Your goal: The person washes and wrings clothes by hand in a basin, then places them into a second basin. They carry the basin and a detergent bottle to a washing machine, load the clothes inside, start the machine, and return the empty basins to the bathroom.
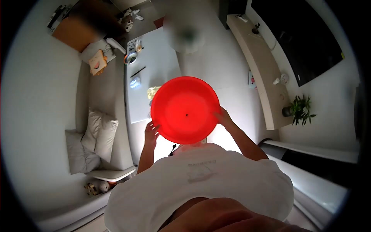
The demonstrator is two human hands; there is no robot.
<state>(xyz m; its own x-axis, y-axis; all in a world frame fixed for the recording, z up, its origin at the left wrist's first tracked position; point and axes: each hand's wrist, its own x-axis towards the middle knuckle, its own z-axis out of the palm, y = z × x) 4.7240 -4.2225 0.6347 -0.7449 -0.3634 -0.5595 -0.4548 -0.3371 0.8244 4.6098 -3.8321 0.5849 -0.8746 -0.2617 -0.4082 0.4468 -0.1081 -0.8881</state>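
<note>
A large round red basin is held up in front of my chest, with a small dark spot near its middle. My left hand grips its lower left rim, fingers curled at the edge. On the opposite side, my right hand grips the right rim; part of its fingers is hidden by the basin. Just beyond the basin's left edge, a pale yellow crumpled item lies on the white table, partly covered from view.
On the table are a dark stick-like item, a clear plastic packet and a round bowl. A sofa with cushions runs along the left. A long cabinet and a potted plant stand right.
</note>
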